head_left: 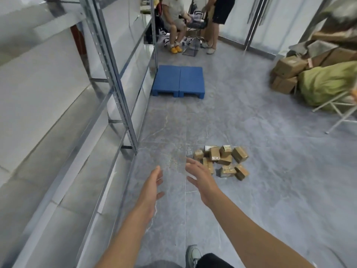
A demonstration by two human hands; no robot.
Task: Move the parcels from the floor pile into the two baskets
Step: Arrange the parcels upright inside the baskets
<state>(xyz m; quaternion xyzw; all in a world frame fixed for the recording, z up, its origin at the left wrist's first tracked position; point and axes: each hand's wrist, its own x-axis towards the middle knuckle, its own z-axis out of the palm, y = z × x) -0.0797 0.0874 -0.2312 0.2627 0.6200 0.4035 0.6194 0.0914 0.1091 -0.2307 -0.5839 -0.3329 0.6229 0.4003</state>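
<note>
A pile of several small brown cardboard parcels [222, 161], wrapped in clear tape, lies on the grey tiled floor ahead and slightly right of me. My right hand [201, 178] is stretched forward with fingers spread, its fingertips just left of the pile's near edge and holding nothing. My left hand [152, 188] is held out beside it, further left, palm turned inward, fingers apart and empty. No basket for the parcels can be clearly made out; a small wire-mesh container [191, 48] stands far off by the people.
A metal shelving rack [116, 97] runs along my left side. Two blue plastic pallets [179, 81] sit on the floor ahead. Larger cardboard boxes [287, 74] and a green sack [328, 84] are heaped at right. Two people [193, 20] are at the far end.
</note>
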